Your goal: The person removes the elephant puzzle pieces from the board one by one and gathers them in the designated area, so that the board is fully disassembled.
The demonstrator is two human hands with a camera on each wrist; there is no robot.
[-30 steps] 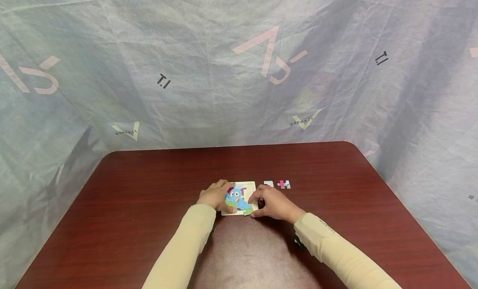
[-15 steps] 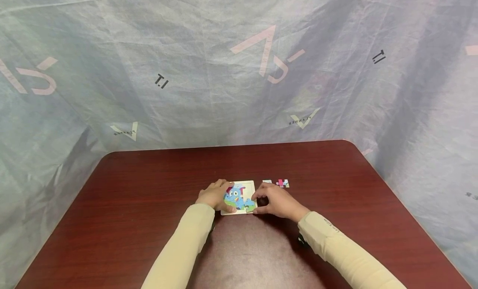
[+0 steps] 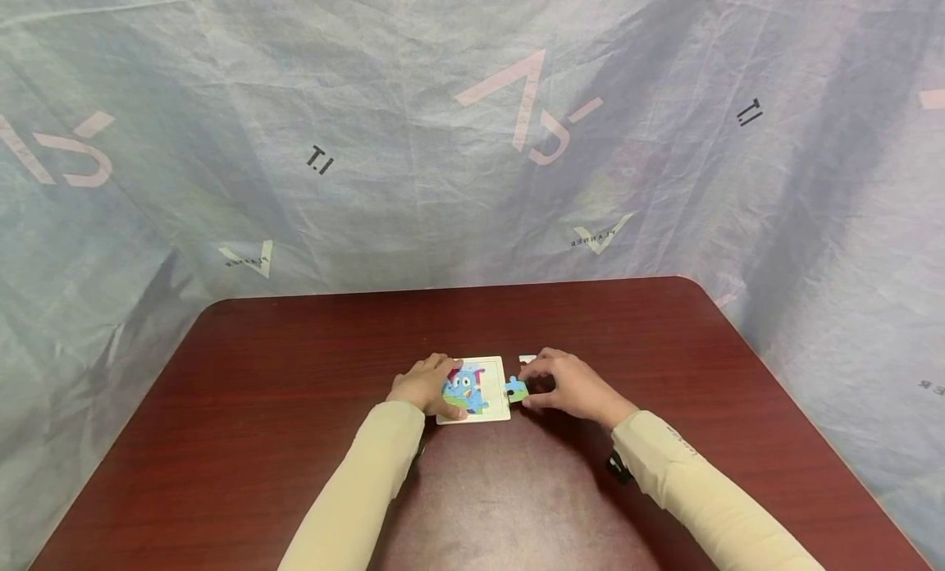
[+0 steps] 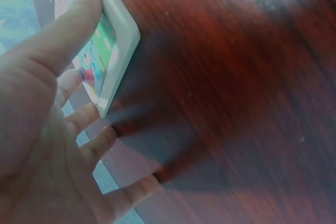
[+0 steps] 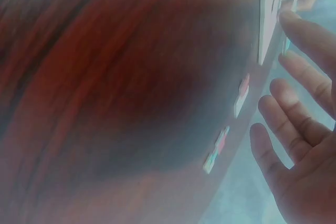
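Observation:
A square jigsaw tray (image 3: 498, 372) with a pale rim lies on the table, partly filled with pieces that form a blue cartoon elephant (image 3: 467, 384). My left hand (image 3: 424, 385) rests on its left side; in the left wrist view the thumb (image 4: 79, 22) lies over the picture and the other fingers spread along the far edge. Just off the tray's right side, my right hand (image 3: 574, 385) pinches a blue and green jigsaw piece (image 3: 516, 390) between thumb and fingertips. In the right wrist view that piece (image 5: 286, 44) shows nearly edge-on.
Beyond the right hand a pale loose jigsaw piece (image 3: 527, 358) shows. The right wrist view has two loose pieces, one nearer the tray (image 5: 242, 96) and another (image 5: 217, 150) farther off. A grey printed cloth (image 3: 413, 144) hangs behind the dark red table (image 3: 332, 333).
My right hand has lifted the blue and green piece from the tray's lower right corner and moved right with it, baring the tray there. My left hand has stayed on the tray.

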